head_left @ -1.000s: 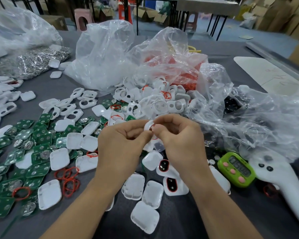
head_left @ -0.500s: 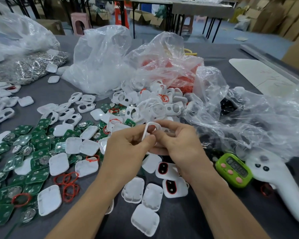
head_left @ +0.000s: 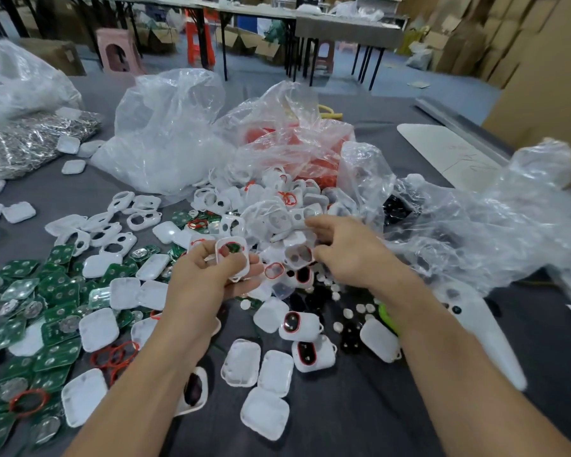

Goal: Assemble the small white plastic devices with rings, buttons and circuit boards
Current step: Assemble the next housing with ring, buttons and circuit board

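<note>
Your L hand (head_left: 208,275) grips one white front shell (head_left: 232,258), thumb and fingers curled round its edges. A red ring (head_left: 230,247) sits in the shell's opening, w/ green showing through it. You hold that shell just at the near-left side of the shell heap (head_left: 277,206), clear of the grey table (head_left: 343,423).

Your R hand (head_left: 346,255) is at the heap's near-right edge, fingers loosely bent and pointing into the heap, nothing grasped. Its fingertips (head_left: 317,250) are just beside a loose two-hole shell (head_left: 299,257); can't tell if they touch.

Left of the heap: green circuit boards (head_left: 30,311) lie flat, mixed w/ white back covers (head_left: 98,328) and loose rings (head_left: 112,354).

Near side of the heap, btw your forearms: more covers, ring-fitted units (head_left: 299,324) and small white buttons (head_left: 343,313).

Behind the heap: a clear bag (head_left: 165,136) and a bag of red parts (head_left: 297,143).

Far left of the heap: a bag of silver parts (head_left: 37,143).

Right of the heap: crumpled clear plastic (head_left: 491,225) and a white controller (head_left: 475,328). A green timer (head_left: 386,315) is mostly hidden by your R wrist.
</note>
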`<state>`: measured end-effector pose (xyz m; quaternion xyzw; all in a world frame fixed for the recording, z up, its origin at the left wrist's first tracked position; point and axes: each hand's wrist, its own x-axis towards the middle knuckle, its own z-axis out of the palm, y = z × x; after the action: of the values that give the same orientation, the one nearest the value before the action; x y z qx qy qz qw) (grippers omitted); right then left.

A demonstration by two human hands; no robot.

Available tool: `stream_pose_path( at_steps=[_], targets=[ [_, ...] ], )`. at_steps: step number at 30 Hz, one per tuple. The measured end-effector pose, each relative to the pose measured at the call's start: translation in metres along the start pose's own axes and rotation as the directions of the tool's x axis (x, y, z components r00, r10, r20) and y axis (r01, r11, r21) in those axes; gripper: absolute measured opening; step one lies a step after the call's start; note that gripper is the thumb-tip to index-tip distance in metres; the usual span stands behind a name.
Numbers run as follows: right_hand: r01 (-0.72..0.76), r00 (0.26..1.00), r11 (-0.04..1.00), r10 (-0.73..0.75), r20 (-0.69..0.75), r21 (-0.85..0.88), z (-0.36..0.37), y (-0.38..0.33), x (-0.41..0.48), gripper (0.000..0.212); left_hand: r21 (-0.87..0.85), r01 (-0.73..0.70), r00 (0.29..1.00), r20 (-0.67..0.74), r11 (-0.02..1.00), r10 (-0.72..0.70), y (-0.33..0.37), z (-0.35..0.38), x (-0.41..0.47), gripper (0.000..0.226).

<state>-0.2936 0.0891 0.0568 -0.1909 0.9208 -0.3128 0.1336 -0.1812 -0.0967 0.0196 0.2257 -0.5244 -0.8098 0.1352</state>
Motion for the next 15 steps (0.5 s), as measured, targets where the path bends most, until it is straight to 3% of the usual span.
stream_pose_path(
  at_steps=[3,5,7,9,12,13,15],
  targets=[
    [0.021,0.995,0.968,-0.045,-0.09,-0.251,0.019,-0.013,0.004,0.05,0.013,0.01,1.0,-0.001,1.0,-0.01,0.002,-0.004,0.003,0.012],
    [0.05,0.991,0.963,-0.082,-0.11,-0.263,0.036,-0.022,0.008,0.039,0.019,0.007,1.0,0.005,1.0,-0.007,0.004,-0.006,0.003,0.013],
    [0.089,0.985,0.988,-0.106,-0.137,-0.125,0.05,-0.028,0.013,0.032,0.012,0.007,1.0,0.008,1.0,-0.008,0.004,-0.008,0.004,0.014],
    [0.092,0.986,0.985,-0.07,-0.155,0.144,0.053,-0.031,0.019,0.036,0.008,0.009,1.0,0.015,1.0,-0.01,0.005,-0.01,0.005,0.016],
    [0.031,0.989,0.787,0.066,-0.134,0.617,0.037,-0.026,0.021,0.034,0.005,0.012,1.0,0.021,1.0,-0.012,0.005,-0.013,0.006,0.015],
    [0.024,0.987,0.731,0.093,-0.134,0.682,0.029,-0.02,0.019,0.036,0.0,0.015,1.0,0.02,1.0,-0.015,0.005,-0.014,0.007,0.015],
    [0.025,0.977,0.789,0.109,-0.181,0.613,0.014,-0.007,0.014,0.041,-0.011,0.023,1.0,0.018,1.0,-0.022,0.006,-0.017,0.009,0.013]
  ],
)
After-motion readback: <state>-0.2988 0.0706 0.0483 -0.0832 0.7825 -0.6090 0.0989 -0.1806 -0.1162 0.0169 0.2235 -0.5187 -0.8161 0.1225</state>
